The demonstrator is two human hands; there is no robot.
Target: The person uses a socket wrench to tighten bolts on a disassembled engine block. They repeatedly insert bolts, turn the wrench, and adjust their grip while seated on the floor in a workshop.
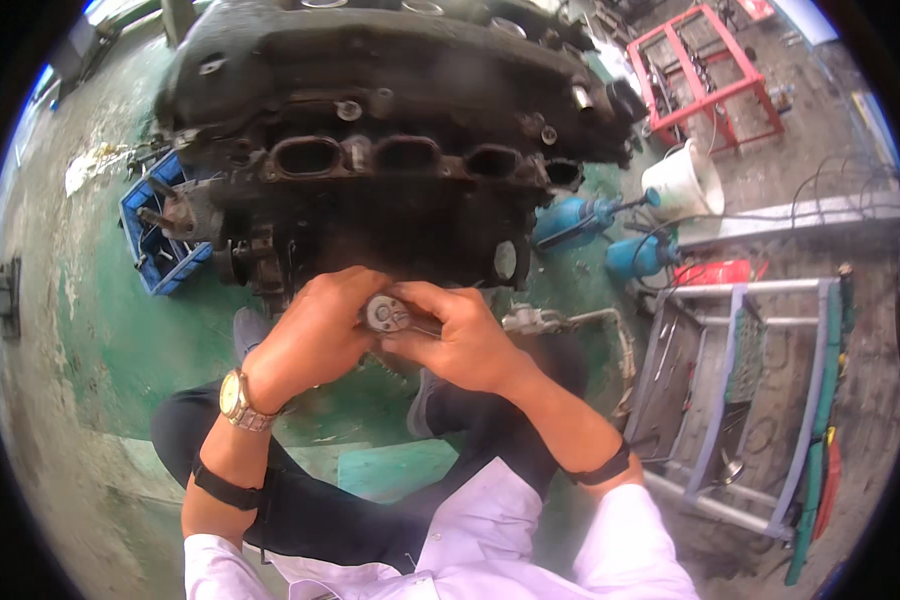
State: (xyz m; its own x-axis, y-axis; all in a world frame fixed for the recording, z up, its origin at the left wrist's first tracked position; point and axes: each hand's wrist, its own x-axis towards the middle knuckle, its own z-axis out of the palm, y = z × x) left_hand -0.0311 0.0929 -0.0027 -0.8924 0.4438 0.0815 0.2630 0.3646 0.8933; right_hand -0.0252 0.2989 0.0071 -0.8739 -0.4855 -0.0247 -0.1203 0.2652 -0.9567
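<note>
Between my two hands is a ratchet wrench, its round metal head facing up at me. My left hand, with a watch on the wrist, is curled against the head's left side. From the right, the fingers and thumb of my right hand close round the ratchet just beside its head. Most of the handle is hidden by the hands. Right in front of them stands a large dark engine, with a row of oval ports along its side. Whether the ratchet touches the engine I cannot tell.
A blue crate with metal parts stands left of the engine. To the right are blue bottle-like containers, a white bucket, a red metal frame and a grey rack with tools. A metal pipe lies near my right knee.
</note>
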